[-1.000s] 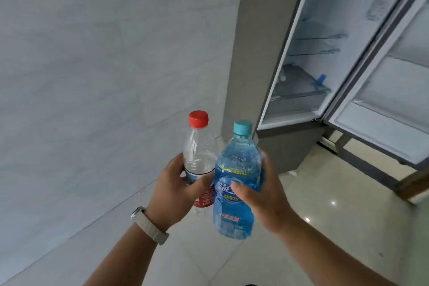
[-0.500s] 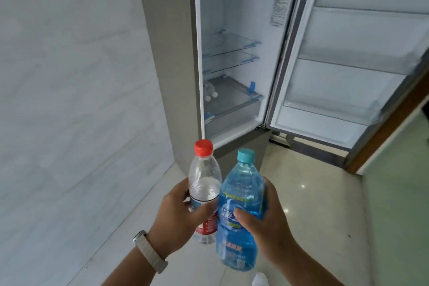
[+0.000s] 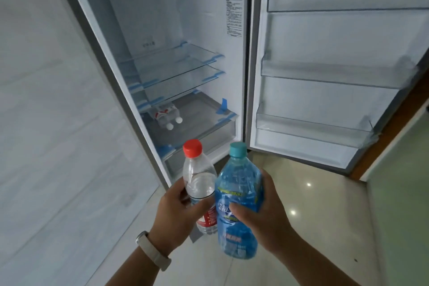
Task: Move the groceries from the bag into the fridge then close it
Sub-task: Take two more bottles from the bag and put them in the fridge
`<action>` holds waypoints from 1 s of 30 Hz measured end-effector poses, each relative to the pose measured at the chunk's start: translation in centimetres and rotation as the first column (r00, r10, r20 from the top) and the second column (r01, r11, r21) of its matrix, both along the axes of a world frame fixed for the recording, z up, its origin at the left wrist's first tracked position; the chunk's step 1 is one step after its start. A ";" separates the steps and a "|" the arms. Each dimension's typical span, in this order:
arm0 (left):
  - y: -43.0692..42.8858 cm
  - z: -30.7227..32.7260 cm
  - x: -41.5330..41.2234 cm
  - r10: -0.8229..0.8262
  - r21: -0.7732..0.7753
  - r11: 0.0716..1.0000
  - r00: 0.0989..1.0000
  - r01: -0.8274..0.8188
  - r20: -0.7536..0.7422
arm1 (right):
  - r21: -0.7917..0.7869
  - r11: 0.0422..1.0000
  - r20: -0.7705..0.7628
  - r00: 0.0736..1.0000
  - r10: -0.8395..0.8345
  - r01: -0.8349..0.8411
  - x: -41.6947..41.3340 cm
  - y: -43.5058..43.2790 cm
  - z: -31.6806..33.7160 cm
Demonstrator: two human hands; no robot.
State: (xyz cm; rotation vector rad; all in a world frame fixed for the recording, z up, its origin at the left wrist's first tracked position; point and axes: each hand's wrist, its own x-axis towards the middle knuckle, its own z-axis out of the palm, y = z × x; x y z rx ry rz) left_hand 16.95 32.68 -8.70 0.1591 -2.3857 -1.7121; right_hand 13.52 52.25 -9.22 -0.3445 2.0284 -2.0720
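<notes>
I have one bottle in each hand, carried upright, probably so both go in on one trip. My left hand [image 3: 178,213] grips the clear bottle [image 3: 200,183] with the red cap; my right hand [image 3: 260,218] wraps the blue bottle [image 3: 236,206]. Their labels are too blurred to read. The open fridge [image 3: 162,53] stands at twelve o'clock, two bottles [image 3: 166,116] already lying inside; door shelves [image 3: 325,76] at two o'clock.
</notes>
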 end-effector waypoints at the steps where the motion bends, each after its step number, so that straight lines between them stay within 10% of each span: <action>1: 0.2 0.0 -1.1 0.006 0.007 1.000 1.000 -0.006 0.001 | -0.001 1.000 -0.002 1.000 0.000 0.000 -1.2 0.2 0.2; 30: -11.9 -6.4 -33.3 0.043 0.093 0.994 0.991 -0.054 0.123 | 0.299 0.949 0.008 0.994 -0.105 0.098 -33.9 -12.1 -3.8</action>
